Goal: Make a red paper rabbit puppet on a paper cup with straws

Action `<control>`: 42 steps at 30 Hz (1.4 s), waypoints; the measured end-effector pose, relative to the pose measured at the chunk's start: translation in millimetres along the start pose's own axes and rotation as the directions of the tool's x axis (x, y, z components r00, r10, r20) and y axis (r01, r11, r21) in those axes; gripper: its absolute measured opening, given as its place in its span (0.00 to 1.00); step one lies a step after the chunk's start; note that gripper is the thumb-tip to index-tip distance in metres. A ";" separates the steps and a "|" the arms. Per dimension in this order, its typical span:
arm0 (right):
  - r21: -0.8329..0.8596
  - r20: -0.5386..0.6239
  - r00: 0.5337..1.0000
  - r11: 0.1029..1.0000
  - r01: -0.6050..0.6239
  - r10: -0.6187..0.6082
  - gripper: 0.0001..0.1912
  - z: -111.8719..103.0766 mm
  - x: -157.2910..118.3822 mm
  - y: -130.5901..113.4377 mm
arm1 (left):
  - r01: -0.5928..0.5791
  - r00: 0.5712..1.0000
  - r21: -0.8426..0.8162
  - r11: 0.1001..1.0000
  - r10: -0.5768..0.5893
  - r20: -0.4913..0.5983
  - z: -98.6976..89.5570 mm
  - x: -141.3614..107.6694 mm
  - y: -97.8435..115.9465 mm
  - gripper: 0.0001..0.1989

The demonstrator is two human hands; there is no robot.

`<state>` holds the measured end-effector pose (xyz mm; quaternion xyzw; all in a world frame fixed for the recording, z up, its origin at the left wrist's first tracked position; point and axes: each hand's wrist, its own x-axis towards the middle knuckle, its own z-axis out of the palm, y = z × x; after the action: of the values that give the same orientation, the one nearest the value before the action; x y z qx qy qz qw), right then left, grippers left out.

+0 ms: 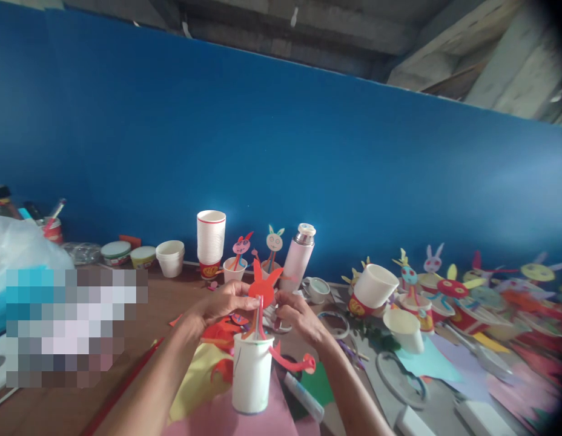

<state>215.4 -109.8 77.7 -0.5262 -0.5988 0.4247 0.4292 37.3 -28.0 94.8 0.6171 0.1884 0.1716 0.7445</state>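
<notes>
A red paper rabbit head [263, 289] with two pointed ears stands above a white paper cup [252, 375], its plain side towards me. Pink and orange paper strips [261, 318] run from behind it down into the cup. My left hand [229, 303] is closed in a pinch on the head's lower left edge. Just right of the head, my right hand [299, 315] has its fingers curled together; what they hold, if anything, is hidden. A red paper arm [292, 362] with a curled end sticks out from the cup's right side.
Pink paper [208, 418] and yellow paper [197, 378] lie beneath the cup, with a glue tube [304, 396] beside it. Behind stand a stack of cups [211, 239] and a pink thermos [298, 260]. Several finished cup figures [453, 290] and a tape ring [401, 378] are at right.
</notes>
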 end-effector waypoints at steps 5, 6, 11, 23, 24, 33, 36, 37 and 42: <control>0.031 -0.018 1.000 1.000 -0.003 0.003 0.10 0.2 0.8 1.3 | 0.002 1.000 -0.030 1.000 -0.003 -0.011 -2.0 0.0 1.3 0.11; 0.049 -0.013 1.000 0.999 -0.003 0.004 0.10 0.6 1.2 2.3 | 0.011 1.000 -0.033 0.999 -0.011 -0.016 -2.0 -0.1 1.9 0.11; 0.058 -0.040 0.999 0.998 -0.011 0.013 0.06 3.0 3.0 6.4 | 0.012 0.999 -0.001 1.000 -0.012 -0.030 -0.8 0.8 2.5 0.13; -0.084 -0.094 0.996 0.996 -0.011 0.003 0.10 4.6 5.8 15.0 | 0.008 0.999 -0.009 1.000 -0.009 -0.031 -2.4 2.0 0.5 0.10; -0.071 -0.099 0.995 0.997 -0.015 0.008 0.09 5.1 6.7 17.7 | 0.008 0.999 -0.017 1.000 -0.009 -0.040 -2.3 1.5 0.9 0.11; 0.035 -0.057 0.998 0.999 0.003 -0.001 0.06 2.1 6.4 16.2 | 0.004 0.999 0.006 1.000 -0.004 -0.034 1.4 0.4 4.6 0.11; 0.014 -0.060 0.998 1.000 -0.002 0.003 0.07 1.9 6.3 16.9 | 0.015 0.999 0.005 1.000 -0.015 -0.039 0.5 1.7 3.1 0.12; 0.009 -0.061 0.998 1.000 0.000 0.000 0.07 1.9 6.5 17.7 | 0.016 0.999 0.009 1.000 -0.016 -0.042 0.0 2.2 2.4 0.11; -0.012 -0.077 0.997 1.000 0.012 -0.013 0.10 2.5 8.1 21.2 | 0.036 0.996 0.017 0.999 -0.034 -0.086 -1.4 2.7 1.6 0.11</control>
<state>218.0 -100.0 57.2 -0.5411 -0.5875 0.3979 0.4513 38.9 -25.1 96.0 0.6126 0.2325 0.1833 0.7329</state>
